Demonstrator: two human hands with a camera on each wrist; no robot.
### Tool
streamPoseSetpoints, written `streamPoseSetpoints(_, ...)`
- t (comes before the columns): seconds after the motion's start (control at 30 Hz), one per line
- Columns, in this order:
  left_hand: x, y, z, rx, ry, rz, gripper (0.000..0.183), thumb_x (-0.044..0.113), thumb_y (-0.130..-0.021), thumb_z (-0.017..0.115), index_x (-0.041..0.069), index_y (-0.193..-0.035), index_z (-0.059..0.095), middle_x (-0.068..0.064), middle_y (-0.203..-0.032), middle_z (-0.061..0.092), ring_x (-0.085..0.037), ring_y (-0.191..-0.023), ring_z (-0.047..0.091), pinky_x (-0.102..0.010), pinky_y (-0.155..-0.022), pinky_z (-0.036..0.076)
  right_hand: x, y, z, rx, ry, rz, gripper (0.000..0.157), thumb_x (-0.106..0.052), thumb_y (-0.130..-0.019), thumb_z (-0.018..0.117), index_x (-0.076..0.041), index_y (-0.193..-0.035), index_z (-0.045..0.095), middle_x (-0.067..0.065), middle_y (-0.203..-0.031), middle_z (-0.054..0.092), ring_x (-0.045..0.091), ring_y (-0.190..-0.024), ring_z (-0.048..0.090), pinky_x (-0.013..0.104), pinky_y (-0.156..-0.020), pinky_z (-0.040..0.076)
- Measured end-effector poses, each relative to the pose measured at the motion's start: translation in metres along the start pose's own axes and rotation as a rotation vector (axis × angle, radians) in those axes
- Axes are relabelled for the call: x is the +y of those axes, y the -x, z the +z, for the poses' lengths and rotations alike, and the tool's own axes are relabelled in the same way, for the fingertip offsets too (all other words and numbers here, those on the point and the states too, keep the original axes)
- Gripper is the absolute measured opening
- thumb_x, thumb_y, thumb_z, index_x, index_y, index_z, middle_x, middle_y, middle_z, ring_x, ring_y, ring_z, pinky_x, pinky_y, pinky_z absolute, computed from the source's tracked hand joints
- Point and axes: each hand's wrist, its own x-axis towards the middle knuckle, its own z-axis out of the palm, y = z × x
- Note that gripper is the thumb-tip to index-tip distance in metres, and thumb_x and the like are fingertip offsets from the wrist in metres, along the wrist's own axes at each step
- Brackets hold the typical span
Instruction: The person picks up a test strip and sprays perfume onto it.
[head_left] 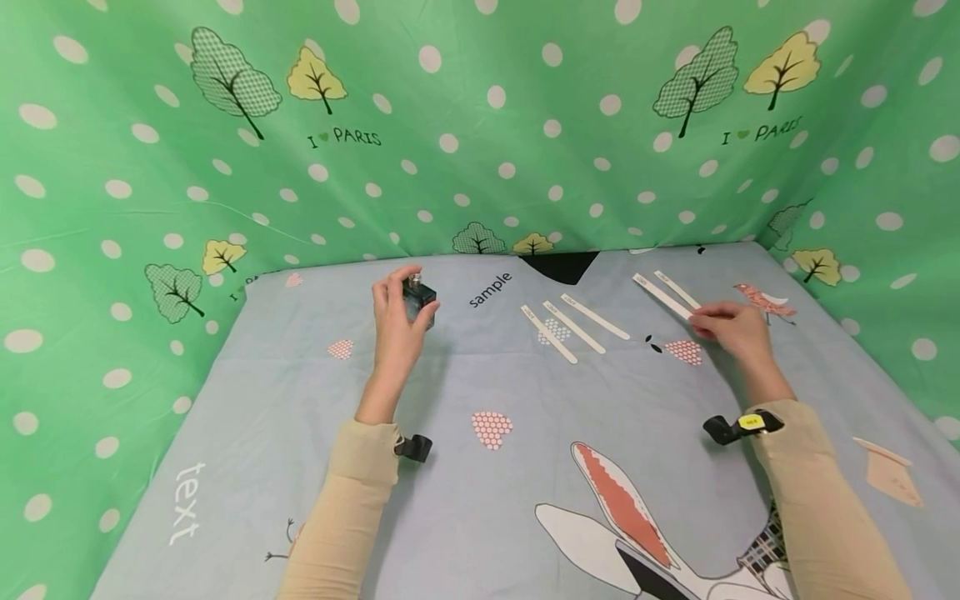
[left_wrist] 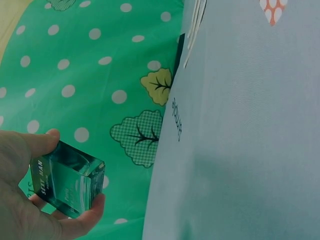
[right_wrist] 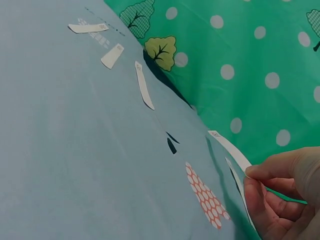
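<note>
The green sheet [head_left: 480,154], white-dotted and printed with trees and "PARIS" lettering, hangs behind the work and down both sides. Below it, the tabletop [head_left: 450,375] is spread with a pale grey-blue cloth; the biggest print I can see there is a long-eared figure [head_left: 622,504] at the near edge.

Somebody reaches in over it, the beige left sleeve [head_left: 337,500] and right sleeve [head_left: 817,492] both ending short of the wrists. Beyond them, the left hand [head_left: 396,321] is clamped on a small bottle, thumb against it and fingers around it. The right hand [head_left: 738,329] has thumb and fingertips together, pinching the near end of a paper strip.

The bottle [left_wrist: 72,177] is up off the cloth, left of the word "sample", see-through and greenish, its label reading "SEXY MAN". Its top sits by the fingertips; from here I can't tell whether a finger presses it.

A black camera [head_left: 742,427] is strapped at the right wrist, and its twin [head_left: 416,448] at the left.

Slimmest are 5 white strips. The held strip [head_left: 660,293] looks raised, with a second strip [head_left: 677,289] lying just beside it. The other 3 strips [head_left: 574,327] lie side by side, slanted and apart, between the 2 hands.
</note>
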Motion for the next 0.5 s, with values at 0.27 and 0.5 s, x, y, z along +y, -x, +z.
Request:
streamPoseSetpoints(0.27, 0.0016, 0.0005, -0.0003, -0.003, 0.001, -0.003, 0.053, 0.018, -0.095, 0.068, 0.025, -0.141, 0.042, -0.02, -0.14, 0.033, -0.037, -0.135, 0.04, -0.055, -0.11, 0.042, 0.0029, -0.0007, -0.0002, 0.024, -0.007, 0.031, 0.025, -0.02, -0.095, 0.067, -0.002, -0.112, 0.066, -0.029, -0.066, 0.058, -0.009, -0.064, 0.061, 0.013, -0.064, 0.055)
streamPoseSetpoints(0.5, 0.0016, 0.0009, -0.0004, -0.004, 0.005, -0.003, 0.053, 0.018, -0.095, 0.068, 0.025, -0.141, 0.042, -0.019, -0.141, 0.033, -0.037, -0.135, 0.04, -0.055, -0.109, 0.042, 0.004, 0.0004, 0.0004, 0.032, 0.034, 0.055, 0.035, -0.02, -0.096, 0.066, 0.003, -0.122, 0.061, -0.031, -0.065, 0.054, -0.011, -0.063, 0.058, 0.011, -0.063, 0.054)
